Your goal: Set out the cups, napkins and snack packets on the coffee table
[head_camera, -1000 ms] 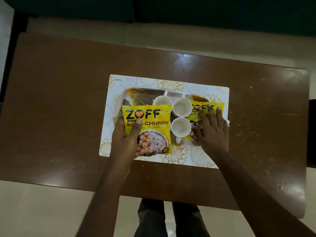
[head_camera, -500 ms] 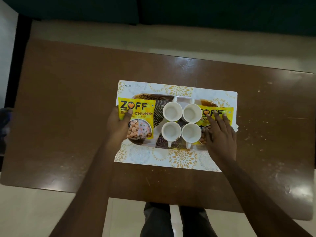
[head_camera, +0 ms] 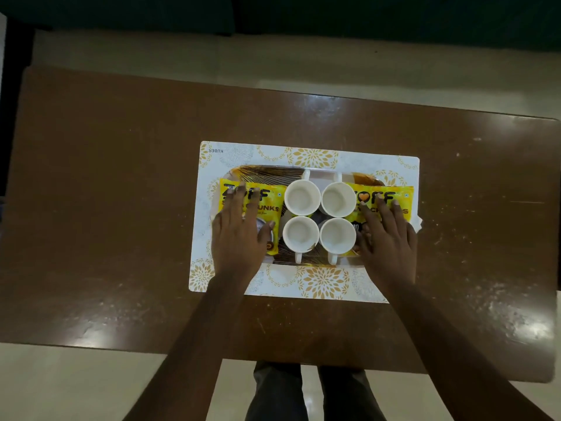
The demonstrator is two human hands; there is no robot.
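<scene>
We have brought the left snack packet (head_camera: pixel 268 205) down and outward: a second ago our left hand (head_camera: pixel 238 235) pinched it by the edge, thumb on top, and it covered one cup (head_camera: pixel 300 233) (the one now just beside that thumb). Now the packet lies flat under the hand's straight fingers (head_camera: pixel 239 200), and that cup shows whole.

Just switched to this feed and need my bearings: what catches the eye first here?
Four white cups stand in a tight two-by-two block on a dark tray, atop a floral placemat at the centre of the brown coffee table. The left hand lies flat on the bright yellow left packet beside them, the right hand flat on the matching right packet opposite.
</scene>
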